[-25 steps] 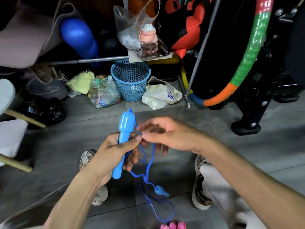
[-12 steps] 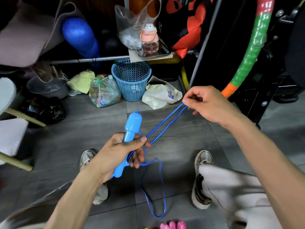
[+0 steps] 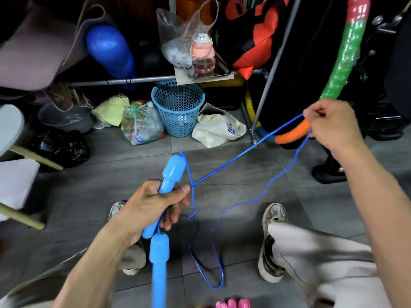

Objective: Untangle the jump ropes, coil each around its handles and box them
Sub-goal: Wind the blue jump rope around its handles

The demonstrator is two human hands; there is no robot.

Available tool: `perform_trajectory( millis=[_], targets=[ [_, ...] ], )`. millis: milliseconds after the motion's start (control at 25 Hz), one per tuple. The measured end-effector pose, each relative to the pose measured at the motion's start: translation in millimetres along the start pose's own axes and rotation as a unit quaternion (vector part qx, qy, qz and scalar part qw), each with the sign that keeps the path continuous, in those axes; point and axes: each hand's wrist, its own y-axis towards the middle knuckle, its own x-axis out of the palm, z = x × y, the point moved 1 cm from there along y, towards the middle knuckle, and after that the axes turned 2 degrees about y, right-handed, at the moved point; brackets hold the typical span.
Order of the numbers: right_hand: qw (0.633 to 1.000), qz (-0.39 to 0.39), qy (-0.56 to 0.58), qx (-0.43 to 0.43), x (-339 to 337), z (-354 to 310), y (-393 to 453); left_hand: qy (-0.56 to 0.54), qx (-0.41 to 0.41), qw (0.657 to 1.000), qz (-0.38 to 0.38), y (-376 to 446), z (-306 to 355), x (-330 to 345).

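two blue handles show: the left hand grips one upright, the second handle hangs just under it, its lower end cut off at the frame's bottom edge. one blue rope runs taut to the right hand, whose fingertips pinch it; slack loops over the grey floor between two shoes. something pink peeks in below, hard to identify.

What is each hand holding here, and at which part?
The left hand grips the blue handle around its shaft. The right hand pinches the blue rope partway along, pulled out taut from the handle.
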Motion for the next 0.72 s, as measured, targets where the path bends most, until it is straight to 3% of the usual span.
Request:
perform_trajectory(
  millis=[120,200,280,400,520,600,720],
  targets=[
    [0.997,-0.065,-0.040,0.027,9,6,-4,-0.018,0.020,1.000,0.000,-5,0,-2],
    [0.987,-0.104,-0.121,-0.029,26,-7,-19,-0.037,0.034,0.999,0.008,-5,0,0],
    [0.966,-0.197,-0.153,-0.066,48,-28,-42,-0.056,0.041,0.997,0.020,-3,1,2],
    [0.921,-0.388,0.008,-0.013,80,-62,-91,-0.068,0.051,0.996,0.022,0,2,5],
    [0.833,-0.537,0.133,0.002,96,-86,-128,-0.063,0.047,0.997,0.014,2,1,9],
    [0.805,-0.565,0.180,0.012,103,-91,-140,-0.079,0.047,0.995,0.022,1,1,12],
    [0.836,-0.491,0.229,0.090,117,-94,-160,-0.176,0.052,0.981,0.066,0,5,8]
  ],
)
